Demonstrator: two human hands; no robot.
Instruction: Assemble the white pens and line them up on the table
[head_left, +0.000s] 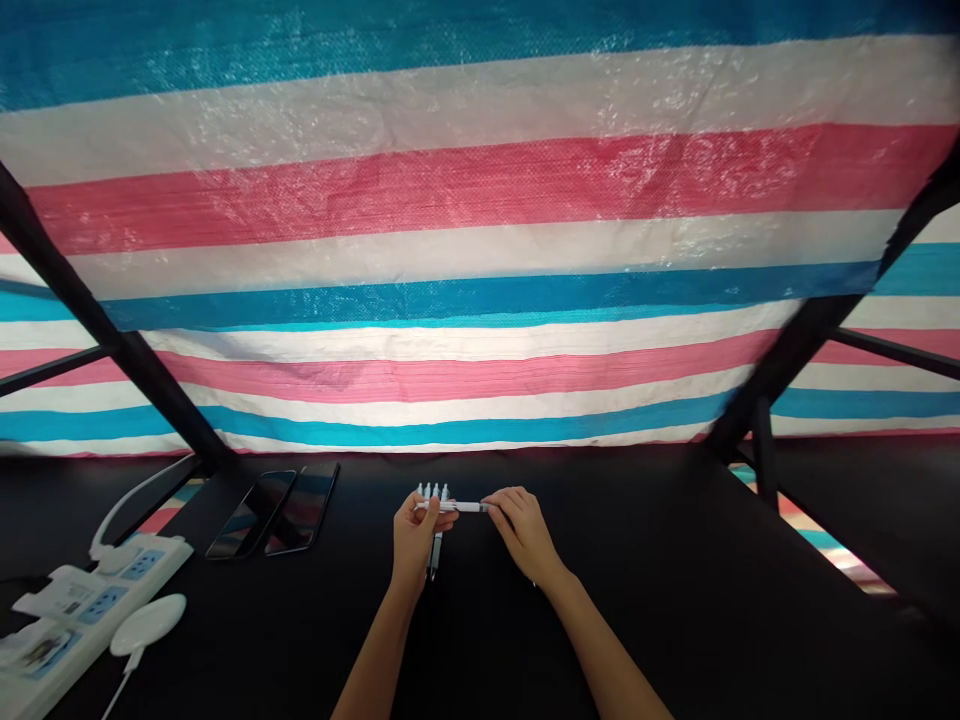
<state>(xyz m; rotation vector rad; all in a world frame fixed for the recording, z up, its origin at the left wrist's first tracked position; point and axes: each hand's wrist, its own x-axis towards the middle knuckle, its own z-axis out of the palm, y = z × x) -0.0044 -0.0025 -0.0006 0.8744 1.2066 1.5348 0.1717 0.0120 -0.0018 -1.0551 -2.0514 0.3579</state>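
Observation:
A white pen (470, 507) is held level above the black table (480, 640). My left hand (415, 545) is closed round its left part, thumb on top. At the pen's right end, the fingertips of my right hand (527, 530) are pinched on a clear grey tip section. Several more white pens (436, 491) lie side by side on the table behind and under my left hand, partly hidden by it; their lower ends (435, 555) show to the right of my left wrist. A small light tip (534, 583) peeks out below my right hand; the rest of it is hidden.
Two dark phones (255, 512) lie to the left, partly overlapping. Nearer on the left are a white power strip (161, 560) with plugs and a round white charging pad (148, 625) with a cable. Black frame bars (161, 375) and a striped sheet (480, 190) stand behind the table.

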